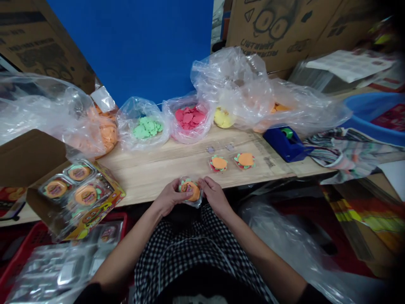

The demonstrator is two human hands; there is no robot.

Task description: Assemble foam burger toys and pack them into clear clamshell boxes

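Observation:
My left hand (172, 195) and my right hand (215, 195) hold a small clear plastic box (195, 203) between them at the table's near edge. Inside it shows an orange toy burger with green edges and a printed label on top. My left fingers and thumb wrap its left side, while my right thumb and fingertips pinch its right edge. Beyond my hands lie two layered burgers, a left one (219, 163) and a right one (245, 160), in orange, green and red. Two small clear pieces rest behind them.
Plastic bags hold green pieces (148, 127), red pieces (190, 118), yellow pieces (223, 118) and orange pieces (107, 134). A carton (107, 198) with several boxed burgers stands left, above a red crate (23, 253) of clear boxes. At right are a blue tape dispenser (286, 145), cloth (341, 154) and blue basin (360, 112).

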